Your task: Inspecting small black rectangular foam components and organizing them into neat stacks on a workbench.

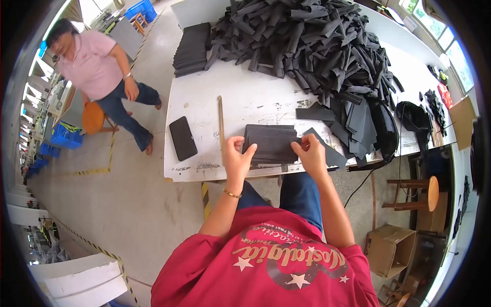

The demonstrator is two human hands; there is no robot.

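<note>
Stack of black foam sheets [271, 143]: flat, matte, rectangular pieces laid one on another, resting on the white table [245, 97] close to its near edge, directly in front of the person.

Left hand [236, 155]: closed on the stack's left end, thumb on top, fingers curled at the side; gold bracelet at the wrist.

Right hand [309, 153]: fingers pinched on the stack's right end, touching the top sheet. A loose dark sheet [327, 148] lies tilted under and just beside this hand, its corner reaching toward the table edge.

Heap of black foam strips [312, 46]: large, jumbled pile of narrow cut pieces covering the far and right part of the table, spilling down toward the right edge.

Second neat pile of dark sheets [192, 48]: squared up, at the far left of the table, beside the heap.

Phone [182, 138]: black, glossy slab, flat near the table's left edge, well apart from the stack.

Thin stick [221, 123]: straight, tan, lying lengthwise between phone and stack.

Table surface: white, scuffed with grey marks; bare room remains between the stack and the heap, and left of the stick.

Floor at left: grey concrete with yellow-black striped tape [92, 171]. Another person in a pink shirt [92, 64] stands there, well apart from the table.

Wooden stool [417, 193] and cardboard box [391, 248] stand at right, below the table.
</note>
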